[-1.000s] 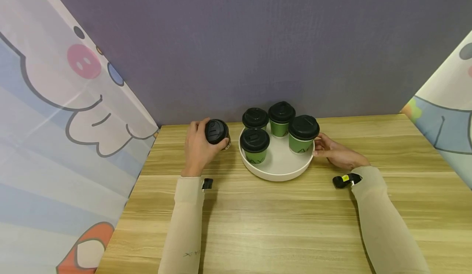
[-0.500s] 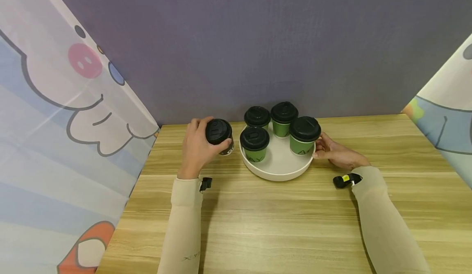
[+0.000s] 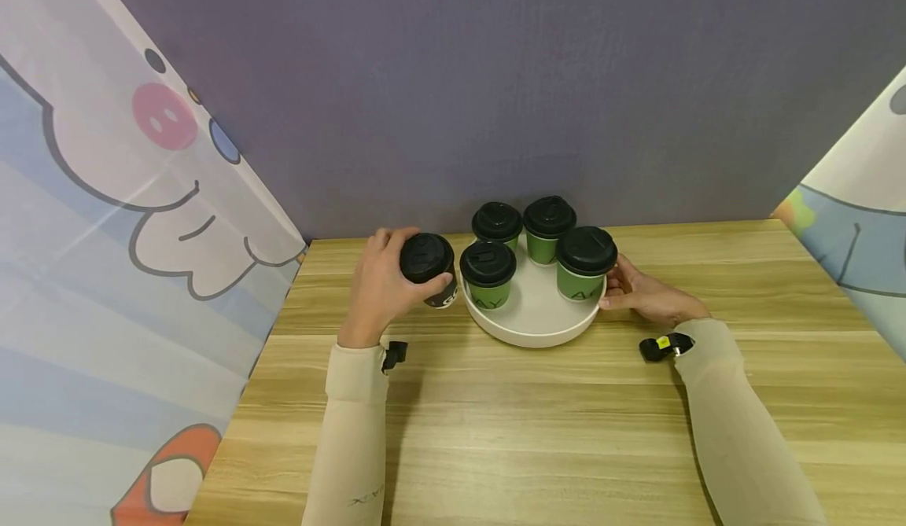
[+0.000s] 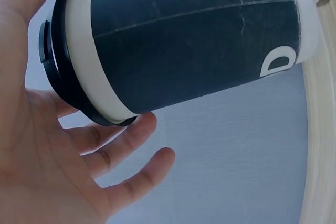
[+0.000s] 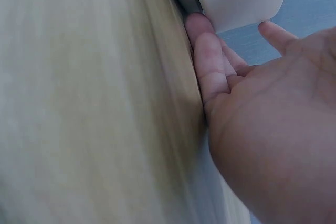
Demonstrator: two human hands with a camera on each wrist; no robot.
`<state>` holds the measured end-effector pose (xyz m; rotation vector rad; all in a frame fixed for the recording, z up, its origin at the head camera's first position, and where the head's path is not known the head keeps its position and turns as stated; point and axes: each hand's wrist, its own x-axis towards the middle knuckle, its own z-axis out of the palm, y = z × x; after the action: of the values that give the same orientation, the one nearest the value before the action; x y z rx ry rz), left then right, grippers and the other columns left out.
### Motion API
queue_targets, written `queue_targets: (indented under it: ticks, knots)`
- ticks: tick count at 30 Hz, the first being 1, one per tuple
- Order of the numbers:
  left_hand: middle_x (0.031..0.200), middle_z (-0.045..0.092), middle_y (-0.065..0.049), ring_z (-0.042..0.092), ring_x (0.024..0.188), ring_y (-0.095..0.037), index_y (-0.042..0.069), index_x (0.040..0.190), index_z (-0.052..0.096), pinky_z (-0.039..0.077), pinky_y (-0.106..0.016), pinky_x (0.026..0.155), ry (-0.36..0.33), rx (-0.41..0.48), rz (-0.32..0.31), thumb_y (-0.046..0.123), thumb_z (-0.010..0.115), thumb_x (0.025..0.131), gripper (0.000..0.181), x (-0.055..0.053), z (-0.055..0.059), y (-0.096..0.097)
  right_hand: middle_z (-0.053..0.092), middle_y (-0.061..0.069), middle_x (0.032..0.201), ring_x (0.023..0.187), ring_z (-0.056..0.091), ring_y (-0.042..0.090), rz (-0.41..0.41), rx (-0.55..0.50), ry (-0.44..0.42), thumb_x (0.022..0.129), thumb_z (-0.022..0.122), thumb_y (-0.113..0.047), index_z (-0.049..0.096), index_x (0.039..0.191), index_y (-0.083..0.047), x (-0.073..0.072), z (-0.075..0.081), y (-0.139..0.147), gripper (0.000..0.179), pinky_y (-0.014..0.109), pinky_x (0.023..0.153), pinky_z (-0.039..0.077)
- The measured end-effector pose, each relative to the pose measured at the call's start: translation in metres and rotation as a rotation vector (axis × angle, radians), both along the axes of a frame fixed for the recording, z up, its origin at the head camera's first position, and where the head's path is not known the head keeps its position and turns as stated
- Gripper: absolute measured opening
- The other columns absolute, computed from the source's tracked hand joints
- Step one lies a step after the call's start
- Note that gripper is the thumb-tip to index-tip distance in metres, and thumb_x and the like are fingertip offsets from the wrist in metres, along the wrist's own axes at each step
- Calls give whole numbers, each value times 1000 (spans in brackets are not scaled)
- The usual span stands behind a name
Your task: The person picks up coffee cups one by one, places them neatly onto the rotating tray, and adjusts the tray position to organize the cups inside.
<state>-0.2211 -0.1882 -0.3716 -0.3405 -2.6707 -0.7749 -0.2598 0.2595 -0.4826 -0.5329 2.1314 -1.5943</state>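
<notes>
My left hand (image 3: 385, 282) grips a black paper coffee cup (image 4: 194, 40) around its black lid (image 3: 427, 257). In the head view this cup is just left of a round white tray (image 3: 534, 339). In the left wrist view it lies sideways, with pale bands at both ends. On the tray stand several green paper cups with black lids, among them a front-left cup (image 3: 490, 296) and a right-hand cup (image 3: 579, 282). At the tray's right edge, my right hand (image 3: 647, 298) holds the rim by thumb and fingertips. Its fingers (image 5: 210, 61) reach the tray's lower edge near the table.
The wood-grain table (image 3: 524, 432) ends at a grey-purple wall (image 3: 524, 101) close behind the tray. A cartoon-printed curtain (image 3: 85, 274) hangs along the left side, and another printed panel (image 3: 863, 243) borders the right.
My left hand and the black cup have moved right, closer to the tray. The tray has turned slightly clockwise, its back cups shifting right, while my right hand has stayed at the rim.
</notes>
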Motion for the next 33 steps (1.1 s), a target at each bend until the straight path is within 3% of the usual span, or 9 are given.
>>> queue_targets:
  ticks: [4,10,25,33]
  knots:
    - [126,57,-8,56,112,-30,19,143,58,51,-52,93,-5,1,-24,64,82,72,87,2,2,0,39,25,146,119,53,11,6,-8,12,96,67,-3,-3,164,-23,0,-1,1,99,17,95,47]
    - [129,57,-6,58,115,-29,21,143,57,52,-53,94,-8,-3,-46,66,80,72,87,4,5,2,35,13,150,127,45,9,17,-31,16,100,63,-6,-2,165,-30,0,-1,3,95,13,100,40]
    - [126,57,-2,58,110,-25,23,140,58,53,-48,90,-8,-18,-72,67,81,72,84,11,12,5,38,-5,147,128,44,9,55,-84,6,104,55,-5,15,164,-23,-3,-5,6,75,15,102,37]
    - [127,58,-2,58,110,-25,24,139,59,53,-48,91,-17,-16,-91,66,82,72,82,14,14,5,44,-5,141,124,46,10,51,-121,31,105,51,-2,23,161,-23,-2,-6,6,66,16,102,37]
